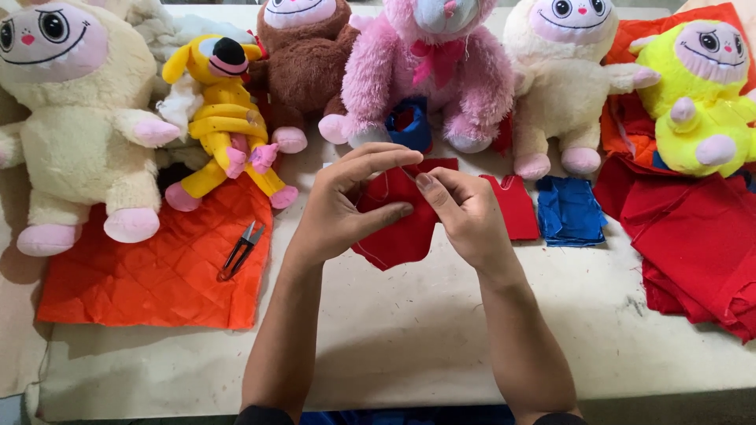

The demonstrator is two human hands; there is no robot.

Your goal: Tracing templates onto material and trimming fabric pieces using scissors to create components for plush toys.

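Hands [409, 208] around upright red cloth [398, 236]

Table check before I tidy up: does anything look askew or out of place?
The yellow dog toy lies slumped across its neighbours, while the other plush toys sit upright. Snips lie loose on the orange quilted cloth. Nothing looks damaged.

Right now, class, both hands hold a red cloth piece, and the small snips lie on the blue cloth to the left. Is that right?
Not quite. The head view shows the snips lying on the orange quilted cloth, not a blue one. The rest stands: left hand and right hand both hold the red cloth piece.
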